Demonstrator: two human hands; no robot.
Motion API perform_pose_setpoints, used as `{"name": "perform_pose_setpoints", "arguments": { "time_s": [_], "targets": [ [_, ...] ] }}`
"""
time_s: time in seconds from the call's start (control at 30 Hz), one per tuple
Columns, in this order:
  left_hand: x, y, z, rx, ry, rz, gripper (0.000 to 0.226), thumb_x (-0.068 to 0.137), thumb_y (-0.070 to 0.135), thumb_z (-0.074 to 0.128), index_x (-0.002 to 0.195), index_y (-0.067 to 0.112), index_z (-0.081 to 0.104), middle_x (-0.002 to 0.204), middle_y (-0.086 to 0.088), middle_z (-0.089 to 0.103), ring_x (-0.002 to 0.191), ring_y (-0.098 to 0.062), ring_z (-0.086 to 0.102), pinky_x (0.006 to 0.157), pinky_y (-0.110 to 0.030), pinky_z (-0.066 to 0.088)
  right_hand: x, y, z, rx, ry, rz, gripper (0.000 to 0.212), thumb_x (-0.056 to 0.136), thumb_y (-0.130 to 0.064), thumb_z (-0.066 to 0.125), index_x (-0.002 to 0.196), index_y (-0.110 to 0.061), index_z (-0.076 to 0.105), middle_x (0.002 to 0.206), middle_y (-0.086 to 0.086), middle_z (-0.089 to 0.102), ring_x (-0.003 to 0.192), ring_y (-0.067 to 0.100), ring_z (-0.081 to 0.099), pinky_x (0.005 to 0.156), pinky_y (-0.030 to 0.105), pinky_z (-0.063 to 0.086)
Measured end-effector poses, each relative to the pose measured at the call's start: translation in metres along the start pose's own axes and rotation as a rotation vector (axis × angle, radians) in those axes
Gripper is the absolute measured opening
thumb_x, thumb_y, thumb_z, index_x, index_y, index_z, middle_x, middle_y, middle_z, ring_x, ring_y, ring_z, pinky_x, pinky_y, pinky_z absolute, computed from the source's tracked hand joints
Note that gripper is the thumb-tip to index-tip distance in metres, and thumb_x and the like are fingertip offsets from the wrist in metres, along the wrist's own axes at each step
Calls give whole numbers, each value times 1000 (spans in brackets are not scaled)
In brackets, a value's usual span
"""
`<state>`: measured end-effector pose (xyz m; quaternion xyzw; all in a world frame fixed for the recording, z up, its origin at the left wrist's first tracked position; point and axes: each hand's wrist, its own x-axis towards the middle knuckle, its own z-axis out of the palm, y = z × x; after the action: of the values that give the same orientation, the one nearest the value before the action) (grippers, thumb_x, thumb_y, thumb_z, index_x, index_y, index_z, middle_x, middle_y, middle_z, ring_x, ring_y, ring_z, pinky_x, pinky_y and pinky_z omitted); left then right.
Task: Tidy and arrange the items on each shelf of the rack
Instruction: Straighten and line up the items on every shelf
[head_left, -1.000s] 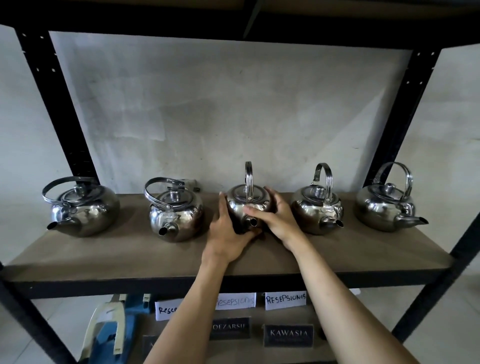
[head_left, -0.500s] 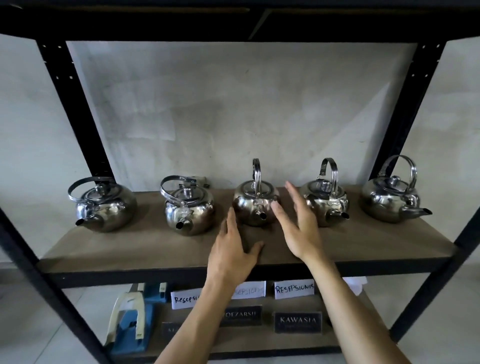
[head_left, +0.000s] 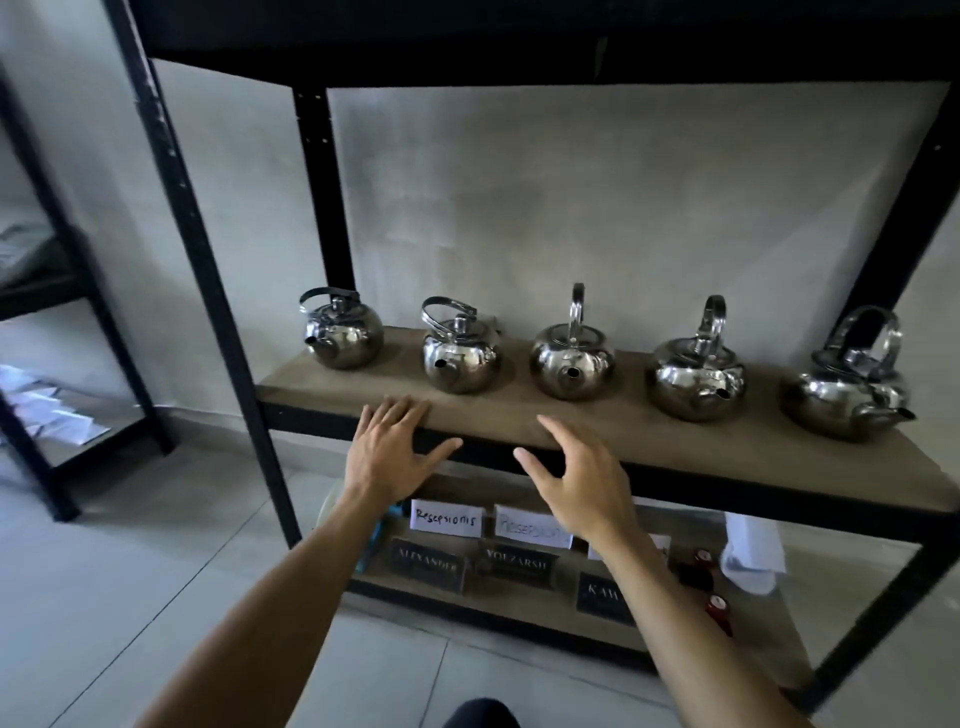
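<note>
Five steel kettles (head_left: 571, 358) stand in one row along a brown shelf (head_left: 649, 441) of the black rack (head_left: 893, 566), spaced apart with bare board between each pair and a wider strip of bare board in front of them. The kettle at 3 o'clock (head_left: 844, 395) sits nearest the shelf's right end, its spout close to the front edge; the one at 9 o'clock (head_left: 343, 335) sits by the rear left post. Only the central kettle's handle stands straight up. Both hands hover at the shelf's front edge, at 6 o'clock below the row. The left hand (head_left: 387, 457) has spread, straight fingers reaching over the board's lip, gripping nothing; whether they touch the wood is unclear. The right hand (head_left: 582, 480) is also spread and empty, fingers loosely bent, clear of every kettle. On the lower shelf the forearms hide part of the white paper labels (head_left: 447, 518) and dark nameplates (head_left: 428, 564); some lettering is blurred. Small red items (head_left: 719, 610) at 4 o'clock are too small to identify.
</note>
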<state>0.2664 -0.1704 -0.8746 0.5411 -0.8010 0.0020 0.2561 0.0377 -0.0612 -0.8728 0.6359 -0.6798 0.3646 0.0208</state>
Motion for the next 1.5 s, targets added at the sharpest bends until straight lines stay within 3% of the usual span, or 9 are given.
{"name": "perform_pose_setpoints", "arguments": {
  "time_s": [0.13, 0.27, 0.63, 0.8, 0.9, 1.03, 1.23, 1.37, 1.5],
  "targets": [
    [4, -4, 3, 12, 12, -9, 90, 81, 85, 39, 144, 24, 55, 150, -7, 52, 144, -28, 40, 122, -46, 24, 35, -17, 23, -89, -84, 17, 71, 94, -69, 54, 146, -19, 57, 148, 0, 58, 136, 23, 53, 111, 44, 46],
    [6, -5, 1, 29, -40, -15, 84, 82, 79, 51, 147, 25, 51, 154, -7, 47, 147, -27, 35, 122, -40, 19, 31, -18, 44, -246, -49, 26, 61, 100, -65, 44, 141, -23, 61, 146, 3, 59, 138, 26, 48, 110, 44, 40],
    [15, -20, -2, 95, -161, 59, 81, 90, 78, 36, 155, 29, 35, 162, -3, 33, 152, -23, 22, 125, -40, 13, 29, -3, 55, -282, -38, 18, 66, 100, -72, 33, 144, -30, 59, 152, -1, 54, 145, 21, 42, 110, 43, 35],
    [30, -62, -15, 143, -184, 114, 80, 90, 79, 36, 154, 31, 36, 162, -4, 34, 150, -23, 27, 124, -41, 15, 22, -4, 60, -348, 37, 9, 68, 101, -71, 26, 141, -30, 62, 146, -3, 59, 136, 19, 53, 104, 42, 41],
    [40, -88, -22, 145, -188, 156, 95, 79, 91, 25, 156, 34, 32, 163, -2, 31, 151, -22, 25, 124, -44, 16, 23, -6, 58, -366, 74, 0, 66, 100, -70, 28, 139, -30, 64, 144, -5, 61, 129, 19, 59, 101, 40, 42],
    [47, -113, -10, 108, -125, 235, 87, 83, 89, 29, 155, 40, 31, 163, 1, 31, 153, -22, 22, 124, -46, 13, 23, -11, 62, -369, 86, 34, 63, 98, -71, 32, 138, -35, 64, 145, -11, 60, 125, 17, 60, 100, 38, 39],
    [42, -120, 12, 54, 68, 270, 82, 86, 87, 30, 147, 36, 47, 152, -1, 49, 146, -26, 38, 117, -48, 30, 26, -25, 57, -358, 11, 144, 68, 93, -79, 30, 141, -39, 60, 149, -16, 53, 132, 14, 54, 108, 39, 34],
    [46, -125, 12, 41, 61, 283, 82, 87, 87, 30, 147, 34, 49, 151, -3, 51, 145, -27, 39, 116, -47, 32, 39, -59, 53, -369, -68, 241, 75, 92, -80, 37, 145, -30, 55, 150, -6, 54, 136, 19, 51, 114, 44, 34],
    [49, -127, 13, 49, 82, 292, 82, 87, 86, 30, 145, 32, 51, 149, -4, 53, 143, -28, 42, 114, -47, 34, 52, -98, 64, -313, -21, 276, 82, 89, -79, 49, 148, -22, 52, 148, 1, 56, 135, 24, 52, 112, 42, 42]
  ]
}}
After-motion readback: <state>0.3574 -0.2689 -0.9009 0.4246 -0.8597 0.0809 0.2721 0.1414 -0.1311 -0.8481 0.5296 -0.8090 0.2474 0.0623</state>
